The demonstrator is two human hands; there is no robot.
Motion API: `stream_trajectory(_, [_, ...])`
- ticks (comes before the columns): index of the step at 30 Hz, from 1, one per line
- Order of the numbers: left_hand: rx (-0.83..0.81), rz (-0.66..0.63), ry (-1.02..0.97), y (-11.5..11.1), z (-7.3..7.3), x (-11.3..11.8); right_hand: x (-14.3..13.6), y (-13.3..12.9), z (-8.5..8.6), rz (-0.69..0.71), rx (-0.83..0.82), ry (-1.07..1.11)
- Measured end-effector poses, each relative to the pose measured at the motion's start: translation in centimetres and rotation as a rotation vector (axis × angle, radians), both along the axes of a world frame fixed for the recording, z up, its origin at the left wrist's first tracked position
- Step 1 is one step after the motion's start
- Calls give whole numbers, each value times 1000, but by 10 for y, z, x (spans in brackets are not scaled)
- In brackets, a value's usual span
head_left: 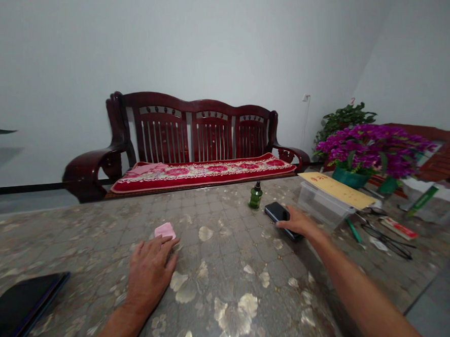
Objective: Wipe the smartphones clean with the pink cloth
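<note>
Listing from left: one flat, glossy black slab [24, 313], corner pointing away from me, on the worktop [223, 265], whose smooth surface bears a grid and pearly petals. One left hand [149, 272], palm down, fingers loosely spread, fingertips at the near edge of a pink folded piece [164, 229], matt, squarish, lying straight ahead; cloth or paper, I cannot tell. One green see-through bottle [255, 198], upright, dark nozzle. One dark phone-like block [274, 209], rounded corners, sleek, lying flat just beside the bottle; long axis slanting from far left to near right, directly under my right hand [304, 223], the nearer by far. That hand straddles it, thumb and fingers parted across its width; whether they pinch, I cannot tell. One clear, hard-walled box [318, 203], yellow paper sheet [336, 189] on top.
</note>
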State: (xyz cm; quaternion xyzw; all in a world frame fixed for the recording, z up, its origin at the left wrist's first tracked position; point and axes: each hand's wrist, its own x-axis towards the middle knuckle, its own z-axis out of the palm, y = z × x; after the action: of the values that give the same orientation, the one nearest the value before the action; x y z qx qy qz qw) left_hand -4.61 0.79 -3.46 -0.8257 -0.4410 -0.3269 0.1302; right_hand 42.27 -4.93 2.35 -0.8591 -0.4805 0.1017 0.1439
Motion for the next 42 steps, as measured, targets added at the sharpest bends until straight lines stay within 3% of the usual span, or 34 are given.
stream_trajectory(4, [-2, 7, -5, 0, 1, 0, -15, -3, 1, -21, -72, -176])
stream_trajectory(11, [-29, 13, -22, -1, 1, 1, -19, -8, 6, 8, -101, -194])
stream_trajectory(15, [-40, 31, -50, -2, 2, 4, -34, -7, 20, 17, 33, -254])
stream_trajectory(17, [-52, 48, -56, -3, 4, 6, -57, -2, 25, 132, 175, -223])
stream_trajectory(19, [-66, 75, -68, -5, 8, 7, -91, 6, 24, 292, 238, -19])
stream_trajectory(21, [-85, 105, -82, -7, 12, 8, -132, 15, 18, 456, 245, 176])
stream_trajectory(24, [-101, 197, -97, -11, 16, 8, -190, 28, 3, 598, 263, 274])
stream_trajectory(29, [-170, 453, -99, -6, 21, 7, -253, 55, -12, 693, 276, 348])
stream_trajectory(33, [-322, 569, -107, 9, 29, 5, -279, 68, -17, 736, 281, 347])
stream_trajectory(36, [-445, 497, -117, 18, 36, 4, -287, 69, -26, 768, 261, 362])
stream_trajectory(38, [-508, 434, -224, 23, 39, 3, -288, 69, -33, 759, 262, 412])
stream_trajectory(42, [-568, 360, -294, 26, 38, 5, -286, 69, -44, 629, 300, 631])
